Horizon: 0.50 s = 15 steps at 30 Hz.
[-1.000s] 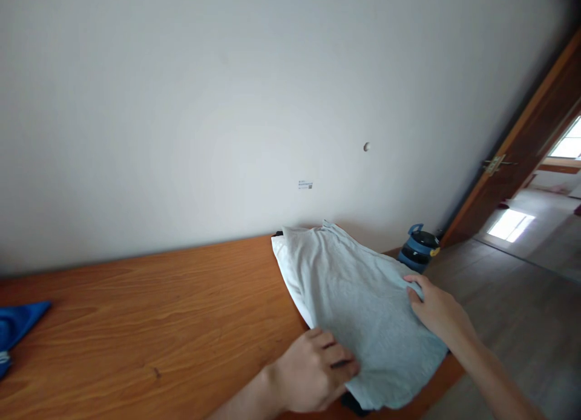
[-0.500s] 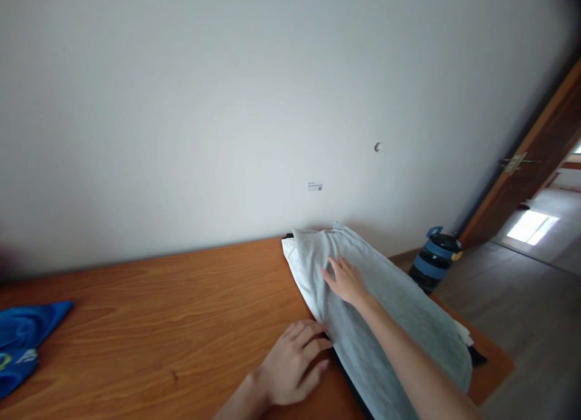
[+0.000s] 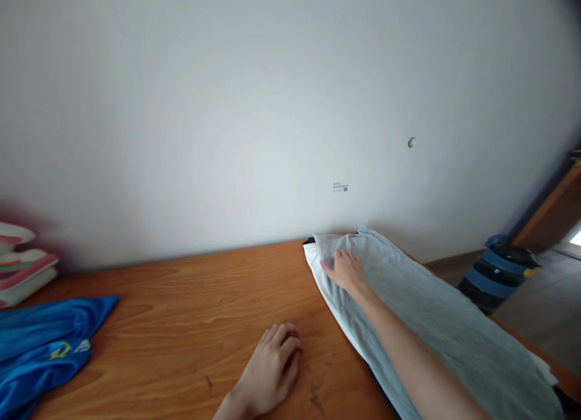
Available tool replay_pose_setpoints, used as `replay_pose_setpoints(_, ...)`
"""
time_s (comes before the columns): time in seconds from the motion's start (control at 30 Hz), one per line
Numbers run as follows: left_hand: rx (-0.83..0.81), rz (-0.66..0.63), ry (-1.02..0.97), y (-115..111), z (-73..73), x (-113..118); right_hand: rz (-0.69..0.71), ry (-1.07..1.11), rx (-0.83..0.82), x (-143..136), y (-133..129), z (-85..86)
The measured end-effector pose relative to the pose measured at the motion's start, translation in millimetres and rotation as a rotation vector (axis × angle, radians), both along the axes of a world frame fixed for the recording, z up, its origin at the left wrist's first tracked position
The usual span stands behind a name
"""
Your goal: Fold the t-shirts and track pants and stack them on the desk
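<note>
My right hand (image 3: 347,270) lies on a light grey garment (image 3: 436,323) spread along the right part of the wooden table (image 3: 195,323). Its thumb points out to the left and the fingers rest bent on the cloth, with nothing gripped. White cloth (image 3: 313,259) and black cloth (image 3: 310,241) peek out from under the grey one. On bare wood, left of the garment and apart from it, is my left hand (image 3: 271,367). Its fingers are loosely bent and hold nothing I can see.
A blue garment (image 3: 49,341) with a yellow and white print lies at the left. Behind it are white-and-pink folded-looking things (image 3: 27,265). A pale wall (image 3: 218,117) rises along the table's back. Past the right edge stands a dark bottle with blue bands (image 3: 497,273).
The view has turned left, bringing more of the blue garment and the white-and-pink things into sight. My left hand has come away from the garment's edge. My right hand stays on the grey cloth.
</note>
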<state>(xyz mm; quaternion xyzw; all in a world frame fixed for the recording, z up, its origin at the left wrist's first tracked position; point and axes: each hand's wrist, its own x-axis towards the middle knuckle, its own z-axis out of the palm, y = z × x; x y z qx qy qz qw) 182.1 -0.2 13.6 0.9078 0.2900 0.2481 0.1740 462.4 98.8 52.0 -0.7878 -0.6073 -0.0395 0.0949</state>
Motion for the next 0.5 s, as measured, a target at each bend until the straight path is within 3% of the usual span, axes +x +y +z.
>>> replay_pose_setpoints(0.2, -0.054, 0.009, -0.058, 4.9, -3.6, -4.0, -0.112, 0.005, -0.011, -9.2, 51.6, -6.8)
replay_pose_setpoints(0.37, -0.091, 0.021, -0.077, 5.9, -5.2, -2.3, -0.093, -0.023, 0.049, -9.8, 57.1, -15.8)
replay_pose_setpoints(0.5, -0.107, 0.029, -0.082, 5.3, -7.1, -1.4, 0.029, -0.033, 0.097, -18.2, 52.1, -25.7)
